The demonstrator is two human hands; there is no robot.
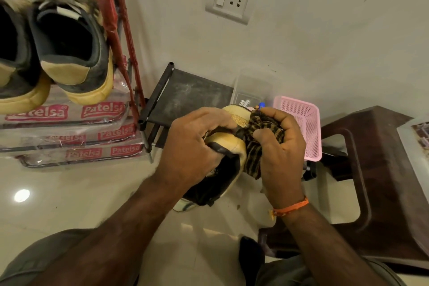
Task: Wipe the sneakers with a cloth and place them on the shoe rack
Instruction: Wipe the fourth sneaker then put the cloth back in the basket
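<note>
sneaker (222,146) toe away, lengthwise | left hand (192,144) grips | right hand (281,146) bunches cloth (260,132)

Warm, dim indoor light falls from above: 1 round glare spot (22,195) shines on the glossy floor (92,193) at near left. Soft shadows lie behind the rack (left). Wide-angle bending curves the edges; the near corners blur slightly.

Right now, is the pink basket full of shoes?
No, the pink basket by the wall holds no shoes; the sneaker is in the left hand while the right hand rubs it with the cloth.
</note>
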